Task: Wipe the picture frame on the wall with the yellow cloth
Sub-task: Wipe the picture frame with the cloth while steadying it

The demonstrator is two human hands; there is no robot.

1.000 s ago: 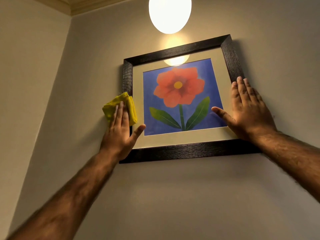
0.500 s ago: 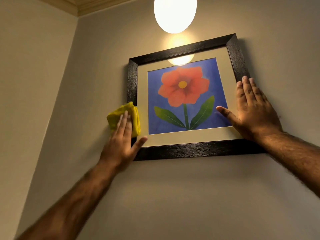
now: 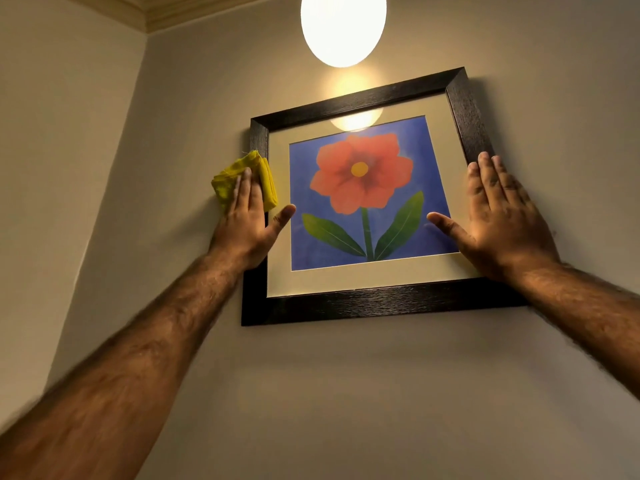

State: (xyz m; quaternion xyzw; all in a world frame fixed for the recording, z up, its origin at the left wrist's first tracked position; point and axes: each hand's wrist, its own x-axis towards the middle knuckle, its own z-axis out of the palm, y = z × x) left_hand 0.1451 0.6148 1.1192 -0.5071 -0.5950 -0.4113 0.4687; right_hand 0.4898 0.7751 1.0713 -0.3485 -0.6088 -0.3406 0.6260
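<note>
A dark wooden picture frame (image 3: 374, 303) hangs on the beige wall, holding a print of a red flower on blue with a cream mat. My left hand (image 3: 247, 220) presses a folded yellow cloth (image 3: 230, 176) flat against the frame's left edge, about halfway up; its thumb reaches over the mat. My right hand (image 3: 502, 216) lies flat with fingers together on the frame's right side, thumb spread over the print's lower right corner. Both forearms reach up from the bottom corners.
A glowing oval ceiling lamp (image 3: 343, 26) hangs right above the frame and reflects in the glass. The side wall (image 3: 52, 168) meets this wall in a corner at the left, with a ceiling moulding at the top.
My left hand has slid the yellow cloth upward along the frame's left edge. The right hand has stayed flat on the right side. The camera view has shifted slightly.
</note>
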